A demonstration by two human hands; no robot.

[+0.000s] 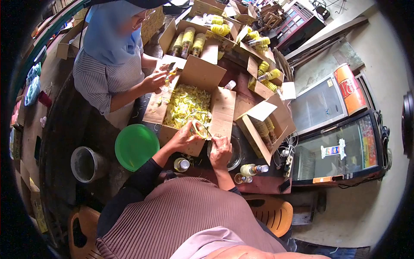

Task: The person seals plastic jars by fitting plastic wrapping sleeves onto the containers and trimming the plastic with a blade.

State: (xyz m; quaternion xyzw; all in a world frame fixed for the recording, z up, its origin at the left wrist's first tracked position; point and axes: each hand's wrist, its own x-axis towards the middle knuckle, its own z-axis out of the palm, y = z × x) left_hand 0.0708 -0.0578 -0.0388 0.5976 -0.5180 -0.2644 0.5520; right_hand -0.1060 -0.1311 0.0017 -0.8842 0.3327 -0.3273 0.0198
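My left hand [184, 138] is closed on a pale yellow loop-shaped piece [200, 128], held over the near side of an open cardboard box [223, 110]. Fingers bent, my right hand [221, 151] grips a thin tool at the edge of that piece; its kind is too small to make out. Yellow shreds and strips [187, 103] fill the box. Just below my hands stands a small bottle with a pale cap [181, 164]. A round clear dish [235, 156] lies partly hidden behind my right hand.
Across the box, a co-worker's hands [157, 80] hold a dark-bladed tool and a yellowish piece. A green basin [137, 147] and a grey bucket [86, 164] stand left. Bottles [253, 169] lie right. Cartons of yellow-wrapped bottles [187, 41] line the back; a glass-door cooler [336, 149] stands right.
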